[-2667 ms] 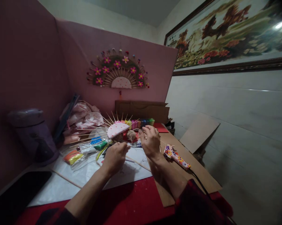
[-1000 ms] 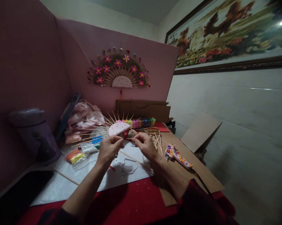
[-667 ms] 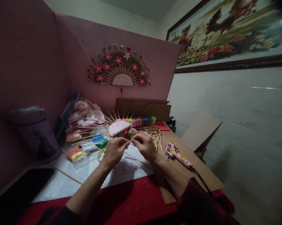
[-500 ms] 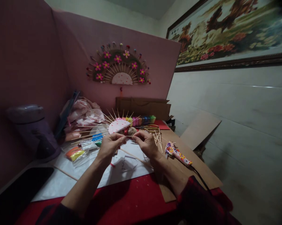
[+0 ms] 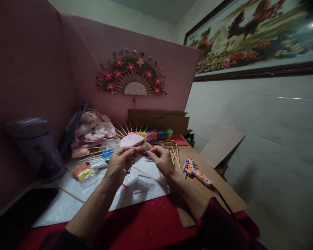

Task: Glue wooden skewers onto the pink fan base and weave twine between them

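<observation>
My left hand (image 5: 120, 163) is raised over the white sheet (image 5: 117, 198), thumb and forefinger pinched together. Whatever lies in that pinch is too small to make out. Across a narrow gap, my right hand (image 5: 162, 161) is also closed in a pinch, and its contents cannot be told. Behind the gap between my fingertips sits a ball of twine (image 5: 146, 148). Just beyond my left hand is a half-round white piece with red dots (image 5: 131, 140), thin sticks fanning out from it. Another stick (image 5: 149, 175) lies on the sheet below my hands.
A flower-patterned glue gun (image 5: 198, 172) with a black cord rests on cardboard (image 5: 219, 187) at right. Loose short sticks (image 5: 175, 156) lie beside it. Bagged coloured clay (image 5: 83, 172) and a purple cup (image 5: 38, 149) stand left. A decorated fan (image 5: 131, 74) hangs on the pink board.
My fingertips have drawn slightly apart, so the ball of twine shows between them. Both hands remain pinched, and the things on the table lie as before.
</observation>
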Tool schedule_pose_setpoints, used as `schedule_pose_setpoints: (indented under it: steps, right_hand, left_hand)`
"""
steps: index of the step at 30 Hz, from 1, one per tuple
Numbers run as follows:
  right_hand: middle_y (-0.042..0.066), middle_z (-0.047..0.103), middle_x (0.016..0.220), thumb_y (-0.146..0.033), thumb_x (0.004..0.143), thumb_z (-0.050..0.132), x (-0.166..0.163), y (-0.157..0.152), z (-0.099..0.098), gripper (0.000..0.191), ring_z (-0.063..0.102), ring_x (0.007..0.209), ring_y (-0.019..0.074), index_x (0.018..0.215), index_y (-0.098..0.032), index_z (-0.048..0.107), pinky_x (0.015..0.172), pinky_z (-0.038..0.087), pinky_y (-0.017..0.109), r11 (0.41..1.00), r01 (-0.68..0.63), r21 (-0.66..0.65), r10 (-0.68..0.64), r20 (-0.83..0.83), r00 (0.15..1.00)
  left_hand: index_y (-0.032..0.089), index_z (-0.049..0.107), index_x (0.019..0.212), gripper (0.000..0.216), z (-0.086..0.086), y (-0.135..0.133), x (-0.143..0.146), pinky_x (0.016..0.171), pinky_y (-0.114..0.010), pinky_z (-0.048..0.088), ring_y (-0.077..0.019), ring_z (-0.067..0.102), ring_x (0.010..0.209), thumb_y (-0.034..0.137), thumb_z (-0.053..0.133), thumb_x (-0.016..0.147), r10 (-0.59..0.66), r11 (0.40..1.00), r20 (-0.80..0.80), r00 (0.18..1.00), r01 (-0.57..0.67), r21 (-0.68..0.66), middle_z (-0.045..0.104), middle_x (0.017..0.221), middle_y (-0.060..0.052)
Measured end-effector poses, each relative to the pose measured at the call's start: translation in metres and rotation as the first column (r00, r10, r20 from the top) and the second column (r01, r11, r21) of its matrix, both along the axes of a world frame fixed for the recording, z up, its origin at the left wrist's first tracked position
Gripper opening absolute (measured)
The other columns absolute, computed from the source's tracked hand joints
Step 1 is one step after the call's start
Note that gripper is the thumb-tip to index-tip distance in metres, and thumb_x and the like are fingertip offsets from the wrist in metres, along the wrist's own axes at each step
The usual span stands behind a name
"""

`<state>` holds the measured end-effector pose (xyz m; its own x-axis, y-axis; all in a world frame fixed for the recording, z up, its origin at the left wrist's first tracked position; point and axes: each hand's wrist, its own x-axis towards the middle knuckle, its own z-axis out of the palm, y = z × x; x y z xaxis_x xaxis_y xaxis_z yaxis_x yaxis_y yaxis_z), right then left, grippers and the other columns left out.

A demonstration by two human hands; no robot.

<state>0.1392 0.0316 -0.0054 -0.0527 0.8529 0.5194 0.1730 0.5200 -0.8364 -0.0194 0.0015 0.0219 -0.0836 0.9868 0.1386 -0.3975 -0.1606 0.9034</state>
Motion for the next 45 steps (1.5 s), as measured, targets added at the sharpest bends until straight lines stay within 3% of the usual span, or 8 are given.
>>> schedule_pose_setpoints:
  steps: [3,6,10,13,27,38,42,45]
  right_hand:
    - [-0.001,0.056,0.060,-0.032,0.075,0.062,-0.003,-0.002,0.001,0.019,0.049,0.056,0.0110,0.066,-0.016,0.059,0.054,0.038,0.024,0.994,-0.082,-0.066,0.077,-0.069,0.995]
    - [-0.002,0.056,0.057,-0.031,0.072,0.063,-0.005,-0.004,0.002,0.016,0.042,0.048,0.0077,0.066,-0.016,0.059,0.045,0.032,0.021,0.972,-0.157,-0.174,0.131,-0.148,0.980]
    - [-0.005,0.054,0.055,-0.031,0.070,0.064,-0.006,-0.007,0.007,0.016,0.028,0.039,0.0035,0.074,-0.016,0.061,0.037,0.017,0.019,0.893,-0.329,-0.308,0.228,-0.322,0.919]
    - [-0.004,0.055,0.058,-0.036,0.072,0.066,-0.006,-0.010,0.010,0.022,0.029,0.040,0.0029,0.076,-0.015,0.062,0.037,0.016,0.019,0.872,-0.389,-0.298,0.276,-0.356,0.893]
    - [-0.001,0.063,0.068,-0.036,0.069,0.073,-0.004,-0.004,0.005,0.022,0.050,0.058,0.0096,0.076,-0.018,0.064,0.051,0.036,0.022,0.951,-0.280,-0.132,0.249,-0.210,0.946]
    - [-0.003,0.058,0.060,-0.045,0.068,0.072,-0.002,-0.003,0.008,0.031,0.033,0.043,0.0054,0.073,-0.018,0.060,0.040,0.021,0.021,0.930,-0.300,-0.212,0.252,-0.227,0.941]
    - [-0.003,0.055,0.060,-0.043,0.069,0.071,0.000,-0.003,0.008,0.028,0.035,0.046,0.0065,0.071,-0.018,0.059,0.042,0.024,0.021,0.925,-0.314,-0.213,0.269,-0.214,0.939]
    - [-0.002,0.055,0.064,-0.039,0.072,0.070,0.004,-0.005,0.011,0.022,0.045,0.057,0.0101,0.071,-0.019,0.060,0.053,0.034,0.023,0.927,-0.354,-0.122,0.347,-0.075,0.935]
  left_hand:
    - [0.014,0.067,0.073,0.017,-0.008,0.000,0.005,0.054,-0.022,0.042,-0.0124,0.060,0.065,0.030,0.070,0.069,0.004,0.984,-0.297,0.955,0.050,0.173,0.073,0.085,-0.009]
    - [0.017,0.066,0.075,0.006,-0.017,0.000,0.007,0.065,-0.027,0.047,-0.0174,0.063,0.082,0.021,0.061,0.075,0.201,0.894,-0.554,0.808,0.079,0.440,0.071,0.094,-0.008]
    - [0.019,0.064,0.077,0.010,-0.025,0.003,0.006,0.075,-0.030,0.047,-0.0179,0.060,0.090,0.013,0.056,0.078,0.511,0.725,-0.606,0.610,0.072,0.685,0.063,0.099,-0.008]
    - [0.019,0.063,0.081,0.010,-0.028,0.005,0.005,0.073,-0.029,0.047,-0.0156,0.058,0.083,0.012,0.055,0.080,0.585,0.693,-0.600,0.546,0.048,0.720,0.058,0.091,-0.005]
    - [0.018,0.066,0.076,0.013,-0.025,0.003,0.005,0.059,-0.025,0.042,-0.0127,0.056,0.060,0.024,0.057,0.083,0.500,0.816,-0.640,0.584,-0.070,0.574,0.065,0.071,-0.002]
    - [0.019,0.064,0.075,0.010,-0.029,0.003,0.006,0.059,-0.025,0.042,-0.0133,0.057,0.064,0.020,0.056,0.081,0.522,0.798,-0.670,0.528,-0.025,0.602,0.065,0.071,-0.001]
    - [0.019,0.066,0.075,0.012,-0.026,0.003,0.006,0.058,-0.025,0.043,-0.0139,0.058,0.063,0.025,0.057,0.081,0.498,0.817,-0.653,0.571,-0.057,0.574,0.067,0.072,-0.003]
    - [0.018,0.068,0.073,0.014,-0.023,0.005,0.004,0.055,-0.025,0.042,-0.0132,0.056,0.058,0.029,0.060,0.077,0.388,0.881,-0.618,0.684,-0.079,0.466,0.066,0.066,-0.002]
